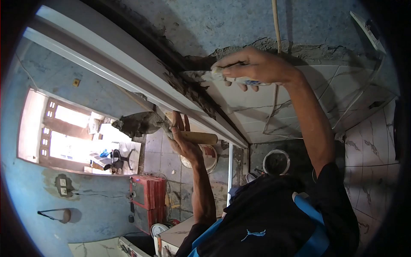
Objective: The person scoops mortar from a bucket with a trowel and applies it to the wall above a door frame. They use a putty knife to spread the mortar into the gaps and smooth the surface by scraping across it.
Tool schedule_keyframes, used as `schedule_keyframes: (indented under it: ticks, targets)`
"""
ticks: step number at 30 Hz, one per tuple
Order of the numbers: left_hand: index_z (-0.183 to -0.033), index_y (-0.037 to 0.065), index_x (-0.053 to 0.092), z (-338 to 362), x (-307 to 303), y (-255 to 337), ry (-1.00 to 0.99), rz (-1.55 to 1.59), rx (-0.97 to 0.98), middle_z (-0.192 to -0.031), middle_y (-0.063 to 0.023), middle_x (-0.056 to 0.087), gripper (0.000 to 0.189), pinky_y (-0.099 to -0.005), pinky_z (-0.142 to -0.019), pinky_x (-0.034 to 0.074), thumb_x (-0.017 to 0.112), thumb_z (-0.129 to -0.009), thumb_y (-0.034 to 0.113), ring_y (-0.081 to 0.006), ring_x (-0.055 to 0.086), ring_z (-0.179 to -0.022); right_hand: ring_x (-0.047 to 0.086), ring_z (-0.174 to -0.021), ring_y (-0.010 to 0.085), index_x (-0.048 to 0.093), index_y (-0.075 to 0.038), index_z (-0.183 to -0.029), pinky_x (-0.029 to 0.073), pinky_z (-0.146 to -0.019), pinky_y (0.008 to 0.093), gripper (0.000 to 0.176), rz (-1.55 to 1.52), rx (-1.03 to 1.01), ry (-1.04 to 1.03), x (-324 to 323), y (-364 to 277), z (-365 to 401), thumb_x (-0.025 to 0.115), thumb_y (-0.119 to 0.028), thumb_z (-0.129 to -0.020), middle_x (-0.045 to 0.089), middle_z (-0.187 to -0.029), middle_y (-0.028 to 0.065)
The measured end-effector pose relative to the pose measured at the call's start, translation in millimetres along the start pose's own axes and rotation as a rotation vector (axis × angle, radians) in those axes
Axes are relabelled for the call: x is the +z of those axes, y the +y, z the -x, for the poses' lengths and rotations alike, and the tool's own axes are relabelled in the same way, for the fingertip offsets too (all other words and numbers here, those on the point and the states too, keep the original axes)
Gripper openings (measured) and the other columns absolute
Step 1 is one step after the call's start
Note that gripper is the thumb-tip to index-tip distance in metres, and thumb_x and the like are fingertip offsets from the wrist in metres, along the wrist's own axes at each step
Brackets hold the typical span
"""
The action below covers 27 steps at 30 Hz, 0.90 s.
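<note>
My left hand [185, 143] is closed round a trowel, its wooden handle [201, 137] sticking out past the palm. Grey mortar covers the trowel's blade [139, 123], which points left. My right hand [261, 66] grips a pale tool like a putty knife [203, 76], its flat end reaching the gap beside the white door frame [147, 92]. Part of that tool is hidden by my fingers. Dark wet mortar [188, 94] fills a strip along the frame's edge. Marbled wall tiles [257, 103] lie just below my right hand.
A bucket [276, 162] stands on the floor near my body, and another pale bucket [209, 158] is behind my left hand. Red boxes [147, 192] stand farther off. A cable [276, 25] runs down the blue wall [231, 21].
</note>
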<state>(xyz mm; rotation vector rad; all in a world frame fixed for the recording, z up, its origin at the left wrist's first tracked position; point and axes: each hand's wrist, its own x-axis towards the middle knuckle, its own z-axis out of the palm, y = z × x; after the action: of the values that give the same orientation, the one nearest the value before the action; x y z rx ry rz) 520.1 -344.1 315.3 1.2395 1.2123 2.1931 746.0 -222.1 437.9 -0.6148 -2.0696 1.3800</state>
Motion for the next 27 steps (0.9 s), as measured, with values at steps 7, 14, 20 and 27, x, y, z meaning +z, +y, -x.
schedule_keyframes:
  ticks: [7,14,20,27]
  targets:
    - [-0.131,-0.013,0.036,-1.2,-1.7,-4.5,0.011,0.015,-0.007,-0.134,-0.0263,0.042,0.055,-0.0452,-0.108,0.033,0.034,-0.098,0.030,-0.0341,0.039,-0.129,0.056,-0.055,0.0087,0.057,0.001,-0.120,0.041,-0.038,0.0214,0.037,0.031,0.015,0.072,-0.7,-14.0,-10.7,0.058,-0.021,-0.090,0.063,-0.079,0.0076]
    - [-0.131,-0.013,0.036,0.2,0.0,-1.0,0.019,-0.005,0.000,-0.135,-0.0255,0.042,0.055,-0.0444,-0.108,0.033,0.032,-0.098,0.030,-0.0334,0.039,-0.129,0.054,-0.053,0.0088,0.057,0.002,-0.119,0.040,-0.038,0.0210,0.038,0.001,-0.027,0.061,10.1,-16.3,-35.0,0.059,-0.022,-0.090,0.064,-0.080,0.0093]
    - [-0.130,-0.014,0.037,-1.3,-2.4,-5.2,0.017,0.018,0.000,-0.135,-0.0260,0.042,0.054,-0.0452,-0.108,0.034,0.031,-0.098,0.029,-0.0335,0.040,-0.128,0.055,-0.054,0.0088,0.057,0.002,-0.120,0.040,-0.038,0.0203,0.039,-0.002,-0.051,0.020,-2.2,-15.8,-23.5,0.059,-0.022,-0.089,0.065,-0.081,0.0105]
    - [-0.129,-0.017,0.035,-1.0,0.8,-1.8,0.015,0.033,0.018,-0.134,-0.0277,0.042,0.053,-0.0461,-0.109,0.033,0.030,-0.098,0.026,-0.0342,0.038,-0.129,0.057,-0.053,0.0083,0.059,0.001,-0.118,0.041,-0.039,0.0204,0.034,0.058,0.015,0.064,0.9,1.0,0.8,0.058,-0.020,-0.090,0.065,-0.079,0.0067]
